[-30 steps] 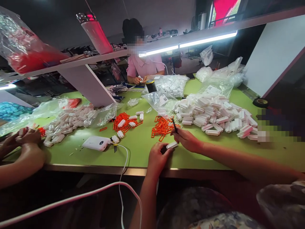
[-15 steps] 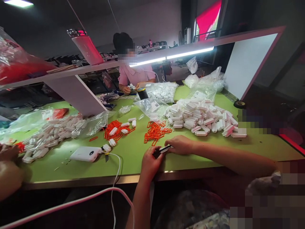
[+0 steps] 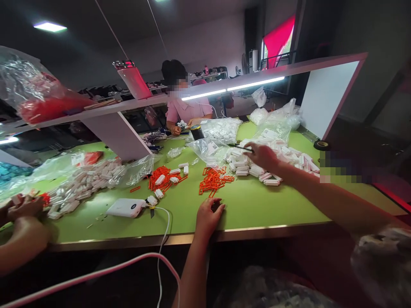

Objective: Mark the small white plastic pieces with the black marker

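My right hand [image 3: 265, 156] is closed on a thin black stick-like tool [image 3: 242, 147], whose tip points left. It is stretched out over the heap of white plastic housings [image 3: 253, 166]; whether it touches them I cannot tell. My left hand [image 3: 208, 212] rests near the table's front edge, thumb and fingers curved but apart, with nothing visible between them. Just beyond it lies a small pile of orange plastic frames [image 3: 213, 182]. Left of that, a second pile of orange frames [image 3: 158, 179] has several white pieces on and around it.
A white power bank [image 3: 126, 208] with a cable [image 3: 167, 218] lies left of my left hand. A black can [image 3: 197, 133] and plastic bags [image 3: 221, 128] stand behind. A co-worker's hands [image 3: 27, 209] work at far left; another person [image 3: 188, 109] sits opposite. A lamp shelf [image 3: 154, 97] crosses above.
My hands have parted. My right hand has moved forward with the black tool to the white heap; my left hand stays near the edge. The white piece seen between them is gone from there.
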Available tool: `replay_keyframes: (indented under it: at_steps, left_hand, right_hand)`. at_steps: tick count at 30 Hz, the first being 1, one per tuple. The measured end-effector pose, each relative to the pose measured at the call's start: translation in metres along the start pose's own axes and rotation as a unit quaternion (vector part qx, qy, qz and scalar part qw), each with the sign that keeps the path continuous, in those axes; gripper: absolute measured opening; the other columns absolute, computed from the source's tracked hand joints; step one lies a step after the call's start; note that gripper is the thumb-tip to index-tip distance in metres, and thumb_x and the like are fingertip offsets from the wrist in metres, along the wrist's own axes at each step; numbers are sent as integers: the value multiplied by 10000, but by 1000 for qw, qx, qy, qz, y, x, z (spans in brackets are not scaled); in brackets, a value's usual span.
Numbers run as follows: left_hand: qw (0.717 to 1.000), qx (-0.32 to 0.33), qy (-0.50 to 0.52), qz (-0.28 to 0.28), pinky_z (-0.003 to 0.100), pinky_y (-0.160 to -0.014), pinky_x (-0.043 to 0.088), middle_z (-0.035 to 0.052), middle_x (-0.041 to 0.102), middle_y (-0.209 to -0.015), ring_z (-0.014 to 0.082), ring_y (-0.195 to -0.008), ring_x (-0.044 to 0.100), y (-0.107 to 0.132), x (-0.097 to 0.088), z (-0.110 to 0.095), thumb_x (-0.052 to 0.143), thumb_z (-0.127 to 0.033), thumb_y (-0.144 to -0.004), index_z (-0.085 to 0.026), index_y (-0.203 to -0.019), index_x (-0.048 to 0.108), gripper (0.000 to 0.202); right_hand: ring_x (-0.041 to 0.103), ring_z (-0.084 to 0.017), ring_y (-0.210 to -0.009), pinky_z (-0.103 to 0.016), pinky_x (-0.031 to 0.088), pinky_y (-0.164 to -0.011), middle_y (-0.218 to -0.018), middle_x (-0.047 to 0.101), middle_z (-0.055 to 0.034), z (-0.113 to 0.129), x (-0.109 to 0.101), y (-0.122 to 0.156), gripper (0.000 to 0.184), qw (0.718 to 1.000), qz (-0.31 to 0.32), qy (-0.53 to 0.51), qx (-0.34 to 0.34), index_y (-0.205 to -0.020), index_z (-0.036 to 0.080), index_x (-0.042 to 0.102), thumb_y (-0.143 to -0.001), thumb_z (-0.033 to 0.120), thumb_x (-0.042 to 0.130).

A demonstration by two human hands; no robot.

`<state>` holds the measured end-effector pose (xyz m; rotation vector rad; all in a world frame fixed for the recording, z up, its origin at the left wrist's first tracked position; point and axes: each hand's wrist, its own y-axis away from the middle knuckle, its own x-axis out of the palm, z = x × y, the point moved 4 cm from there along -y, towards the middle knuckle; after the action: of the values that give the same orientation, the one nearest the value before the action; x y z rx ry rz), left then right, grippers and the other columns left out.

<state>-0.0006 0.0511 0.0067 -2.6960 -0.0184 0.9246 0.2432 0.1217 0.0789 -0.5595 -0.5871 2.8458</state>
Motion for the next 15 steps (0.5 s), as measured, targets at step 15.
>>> replay_keyframes:
  at_steps: [15]
  left_hand:
    - [981,-93,-58,-161,400,-890,584,121,780,-1060,254,-938,725,-51,-66,55,618,-361,-894,-158,-1152,749,353]
  right_hand:
    - [690,-192,-771,-268,407,-678,-904,797,-76,-28,61,60,262,934,255,197,-155,-1018,198,757,-1062,339,541]
